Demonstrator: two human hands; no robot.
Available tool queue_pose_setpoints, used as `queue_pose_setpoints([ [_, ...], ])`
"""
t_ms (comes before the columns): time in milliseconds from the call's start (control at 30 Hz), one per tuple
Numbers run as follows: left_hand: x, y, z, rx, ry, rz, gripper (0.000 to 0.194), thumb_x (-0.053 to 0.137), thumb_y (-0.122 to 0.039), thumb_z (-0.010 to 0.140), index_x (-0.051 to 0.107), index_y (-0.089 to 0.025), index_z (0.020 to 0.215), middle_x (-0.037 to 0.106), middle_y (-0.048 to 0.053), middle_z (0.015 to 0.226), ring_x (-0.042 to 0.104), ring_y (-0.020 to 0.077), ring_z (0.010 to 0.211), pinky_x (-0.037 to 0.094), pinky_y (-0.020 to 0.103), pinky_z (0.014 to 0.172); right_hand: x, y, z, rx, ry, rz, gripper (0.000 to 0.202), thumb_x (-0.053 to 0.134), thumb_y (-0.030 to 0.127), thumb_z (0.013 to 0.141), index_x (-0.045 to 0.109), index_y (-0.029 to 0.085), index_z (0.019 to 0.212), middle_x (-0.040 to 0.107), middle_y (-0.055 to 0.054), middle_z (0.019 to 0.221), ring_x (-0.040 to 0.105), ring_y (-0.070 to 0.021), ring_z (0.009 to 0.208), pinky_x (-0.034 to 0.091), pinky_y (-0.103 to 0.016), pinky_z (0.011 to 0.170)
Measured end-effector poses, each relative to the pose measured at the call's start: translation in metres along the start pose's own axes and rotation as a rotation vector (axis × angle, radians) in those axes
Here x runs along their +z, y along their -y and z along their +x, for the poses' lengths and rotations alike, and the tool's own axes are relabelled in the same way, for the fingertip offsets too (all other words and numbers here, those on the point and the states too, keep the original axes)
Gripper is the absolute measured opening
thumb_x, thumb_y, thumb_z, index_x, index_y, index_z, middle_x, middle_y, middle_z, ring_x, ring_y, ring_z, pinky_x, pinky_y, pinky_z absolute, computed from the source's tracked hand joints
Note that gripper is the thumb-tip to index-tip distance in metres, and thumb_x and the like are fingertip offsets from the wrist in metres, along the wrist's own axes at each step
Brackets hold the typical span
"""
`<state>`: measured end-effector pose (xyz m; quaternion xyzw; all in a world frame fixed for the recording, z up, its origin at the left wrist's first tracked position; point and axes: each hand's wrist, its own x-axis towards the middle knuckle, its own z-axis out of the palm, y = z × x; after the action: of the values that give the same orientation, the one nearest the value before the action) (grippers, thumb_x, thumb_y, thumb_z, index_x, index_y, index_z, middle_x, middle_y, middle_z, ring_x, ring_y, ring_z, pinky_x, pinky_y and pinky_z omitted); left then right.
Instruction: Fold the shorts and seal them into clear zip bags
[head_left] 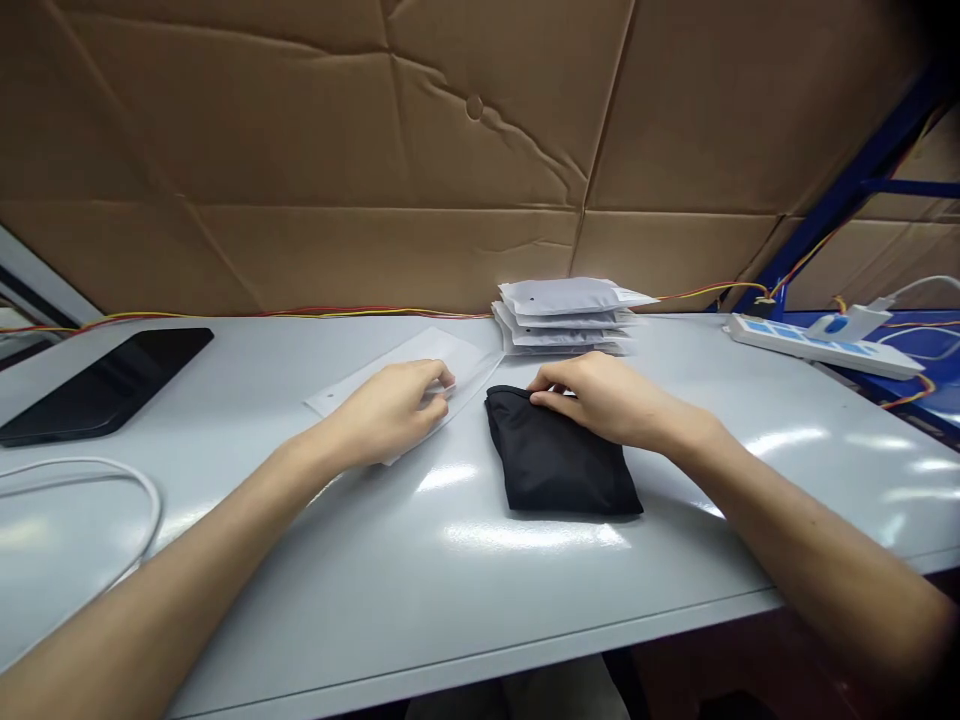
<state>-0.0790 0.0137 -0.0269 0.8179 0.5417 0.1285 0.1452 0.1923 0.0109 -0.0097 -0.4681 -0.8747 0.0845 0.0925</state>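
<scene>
A folded black cloth [566,460] lies on the grey table [450,610], right of the middle. My right hand [592,395] pinches its top edge between thumb and fingers. To the left, a flat translucent bag [442,350] rests on the table, slanting up to the right. My left hand [401,405] is over the bag's lower part, with thumb and fingertips curled toward each other at its edge; the bag's film shows between them. Behind the cloth stands a stack of several filled white bags [570,310].
A black phone [109,385] lies at the left, with a white cable [146,490] nearer the front. At the far right is a white power strip [825,345] with a plug in it. Cardboard [337,150] forms the back wall, with thin coloured wires along its foot.
</scene>
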Motion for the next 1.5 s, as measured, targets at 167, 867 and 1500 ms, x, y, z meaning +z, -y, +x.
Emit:
queue_pose_setpoints([
  [167,0.002,-0.001,0.000,-0.004,-0.011,-0.041,0.031,0.046,-0.032,0.088,0.067,-0.026,0.109,0.073,0.003,0.121,0.068,0.0288,0.110,0.054,0.041,0.093,-0.001,-0.001,-0.002,0.033,0.031,0.032,0.014,0.060,0.035,0.097,0.070,0.026,0.097,0.078,-0.002,0.099,0.068,-0.0202,0.084,0.042,-0.029,0.066],
  [867,0.013,-0.014,-0.002,0.139,-0.017,-0.230,0.022,0.052,-0.039,0.094,0.070,-0.027,0.093,0.077,-0.002,0.102,0.068,0.0217,0.093,0.049,0.033,0.082,0.020,0.022,0.001,-0.415,-0.181,-0.187,0.013,0.050,0.013,0.100,0.063,0.019,0.101,0.066,-0.005,0.098,0.056,-0.0199,0.087,0.043,-0.033,0.076],
  [1500,0.019,-0.023,-0.002,-0.048,-0.164,-0.675,0.029,0.062,-0.052,0.090,0.068,-0.023,0.090,0.075,0.002,0.100,0.068,0.0229,0.094,0.052,0.035,0.085,0.042,0.045,0.001,-0.432,-0.277,-0.384,0.022,0.046,0.008,0.101,0.063,0.019,0.091,0.067,-0.001,0.088,0.051,-0.0157,0.067,0.034,-0.032,0.063],
])
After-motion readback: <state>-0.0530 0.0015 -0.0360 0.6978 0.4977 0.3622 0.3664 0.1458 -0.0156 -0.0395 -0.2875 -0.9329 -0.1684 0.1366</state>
